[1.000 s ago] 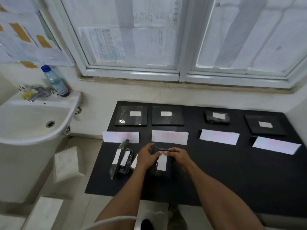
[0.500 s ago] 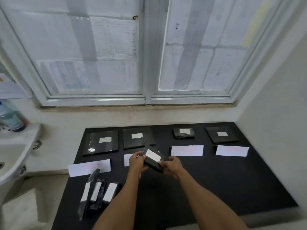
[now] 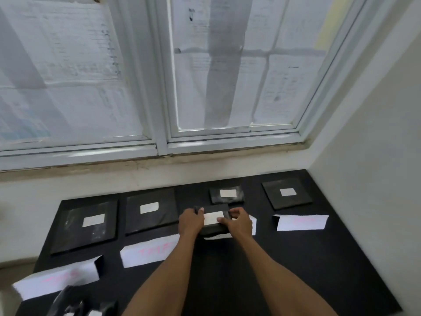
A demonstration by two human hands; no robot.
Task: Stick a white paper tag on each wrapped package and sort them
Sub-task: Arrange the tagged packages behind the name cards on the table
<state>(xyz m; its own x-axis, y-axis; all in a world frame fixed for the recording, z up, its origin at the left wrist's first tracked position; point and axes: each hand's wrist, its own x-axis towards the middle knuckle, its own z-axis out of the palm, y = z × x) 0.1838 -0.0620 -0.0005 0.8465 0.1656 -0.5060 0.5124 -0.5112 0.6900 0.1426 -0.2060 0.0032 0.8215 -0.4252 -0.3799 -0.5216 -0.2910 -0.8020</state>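
Small black wrapped package (image 3: 213,221), white paper tag: clamped between left hand (image 3: 190,221) and right hand (image 3: 239,222) above black desk (image 3: 296,258). Risk: misplacement outside its category.

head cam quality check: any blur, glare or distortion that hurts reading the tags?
Head view: light comes from the papered window, soft, no hard glare; wide-angle bends the frame edges; the pink writing on the label cards is smeared, unreadable; bottom-left packages are blurred; the held package and both hands are fairly sharp.
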